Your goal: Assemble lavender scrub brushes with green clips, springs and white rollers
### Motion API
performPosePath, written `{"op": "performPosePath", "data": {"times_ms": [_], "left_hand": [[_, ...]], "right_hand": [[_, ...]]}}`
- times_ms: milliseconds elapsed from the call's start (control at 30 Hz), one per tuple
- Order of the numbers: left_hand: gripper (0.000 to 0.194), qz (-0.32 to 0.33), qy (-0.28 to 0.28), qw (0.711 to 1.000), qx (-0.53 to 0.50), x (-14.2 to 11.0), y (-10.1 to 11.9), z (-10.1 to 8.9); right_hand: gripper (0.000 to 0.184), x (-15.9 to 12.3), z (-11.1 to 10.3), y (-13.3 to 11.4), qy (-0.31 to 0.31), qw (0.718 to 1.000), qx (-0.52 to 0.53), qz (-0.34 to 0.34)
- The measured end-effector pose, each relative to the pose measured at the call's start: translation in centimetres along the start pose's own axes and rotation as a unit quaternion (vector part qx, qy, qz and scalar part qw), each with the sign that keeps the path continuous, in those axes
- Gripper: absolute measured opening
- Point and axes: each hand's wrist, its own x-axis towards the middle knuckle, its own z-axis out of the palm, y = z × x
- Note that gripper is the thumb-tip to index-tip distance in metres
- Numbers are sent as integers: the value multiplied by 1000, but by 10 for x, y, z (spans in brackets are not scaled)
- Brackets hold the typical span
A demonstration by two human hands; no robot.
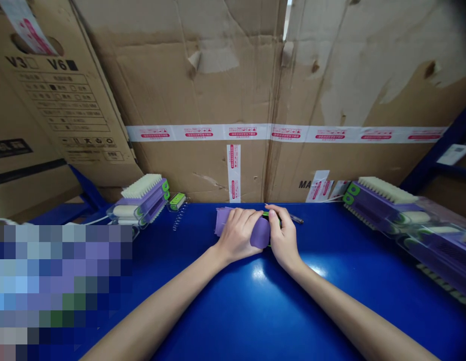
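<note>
A purple plastic housing (260, 233) lies across the middle of the blue table, close to the cardboard at the back. My left hand (236, 231) is wrapped over its top, with part of the purple body showing on both sides of the fingers. At the housing's right end, my right hand (284, 239) grips a green-and-black end piece (266, 214), thumb on its upper side. Most of that end piece is hidden by the fingers, so I cannot tell whether it is fully joined. Just behind my right hand lies a thin dark pen-like tool (297, 219).
Left of the housing are a green-and-white block (177, 202) and a loose coil spring (176, 222). Purple brush units with rollers stand at the left (153, 203) and right (383, 200). Taped cardboard (202, 170) walls the back. The lower left is pixelated.
</note>
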Motion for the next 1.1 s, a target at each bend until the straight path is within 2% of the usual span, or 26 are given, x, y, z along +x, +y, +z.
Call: {"op": "performPosePath", "data": {"times_ms": [167,333,500,600,700,900,1100], "left_hand": [[59,-16,-34,999,-9,1,-6,0],[68,-23,-54,998,-37,7,-8,2],[83,-25,-140,989,-36,20,-6,-7],[71,-2,-203,979,-24,29,-8,-15],[60,3,-237,971,-24,36,-12,-18],[69,-55,-291,954,-42,41,-26,-15],[74,-100,-318,941,-62,45,-34,-17]], "right_hand": [[29,-1,3,6,-16,1000,-18,-11],[27,3,1,9,-48,999,-11,14],[29,14,-2,17,-70,996,14,54],[30,20,-2,22,-83,990,56,100],[29,25,-2,26,-96,978,101,153],[31,24,0,31,-135,948,171,234],[37,16,9,36,-103,949,196,223]]}}
